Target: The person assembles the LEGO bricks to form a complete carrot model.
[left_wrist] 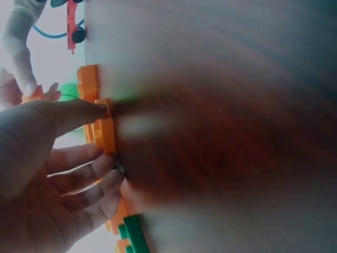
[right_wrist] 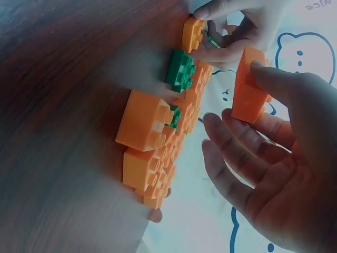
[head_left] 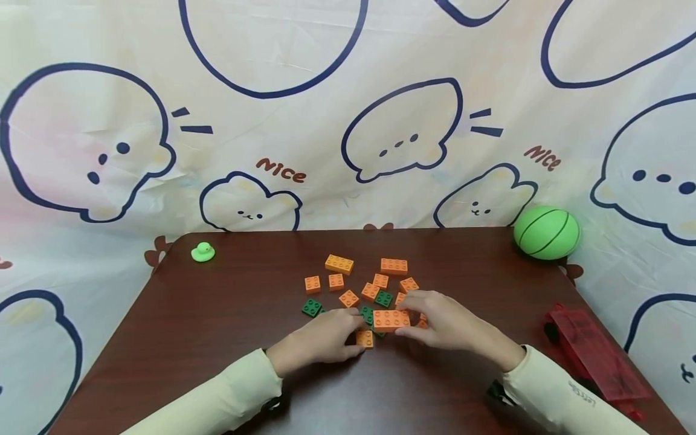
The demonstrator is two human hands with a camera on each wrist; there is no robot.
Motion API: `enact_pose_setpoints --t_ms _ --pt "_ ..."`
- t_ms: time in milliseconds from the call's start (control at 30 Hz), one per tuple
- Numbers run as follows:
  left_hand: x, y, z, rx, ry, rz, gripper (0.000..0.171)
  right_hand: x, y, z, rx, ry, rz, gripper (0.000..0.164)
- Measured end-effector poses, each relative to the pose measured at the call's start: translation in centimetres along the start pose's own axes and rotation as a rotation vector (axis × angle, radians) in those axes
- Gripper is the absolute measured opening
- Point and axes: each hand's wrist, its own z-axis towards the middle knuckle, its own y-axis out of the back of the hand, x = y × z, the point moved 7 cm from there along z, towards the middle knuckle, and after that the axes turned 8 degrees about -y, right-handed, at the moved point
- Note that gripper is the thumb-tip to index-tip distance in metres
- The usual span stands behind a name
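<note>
My right hand (head_left: 443, 320) pinches a long orange toy brick (head_left: 391, 321) between thumb and fingers, raised over the pile. In the right wrist view this brick (right_wrist: 248, 87) is tilted, the other fingers spread loosely below it. On the table, my left hand (head_left: 325, 336) has thumb and index finger at opposite sides of a small square orange brick (head_left: 365, 339). The left wrist view shows the thumb against that brick (left_wrist: 107, 132). Close behind the hands are green bricks, one (head_left: 383, 298) beside a small orange brick (head_left: 370, 292). Another green brick (head_left: 312, 307) lies left of them.
Farther back lie a yellow-orange long brick (head_left: 339, 264) and an orange long brick (head_left: 394, 266), with several small orange ones. A green duck (head_left: 203, 252) stands back left, a green ball (head_left: 547, 232) back right. A red toy vehicle (head_left: 598, 356) occupies the table's right side.
</note>
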Motion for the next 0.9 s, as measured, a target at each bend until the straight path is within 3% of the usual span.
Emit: enact_pose_setpoints --t_ms 400,667,900 --pt "0.9 -0.1 -1.8 0.029 0.004 -0.125 0.039 2.2 -2.0 1.0 0.006 0.05 0.017 0.034" --pt "1.4 0.7 -2.7 -0.062 0.068 -0.239 0.056 4.0 -3.3 1.7 0.008 0.118 0.02 0.038" --pt "1.2 0.8 -2.4 -0.091 0.008 -0.317 0.039 3.8 -4.8 1.9 0.043 0.119 0.047 0.041"
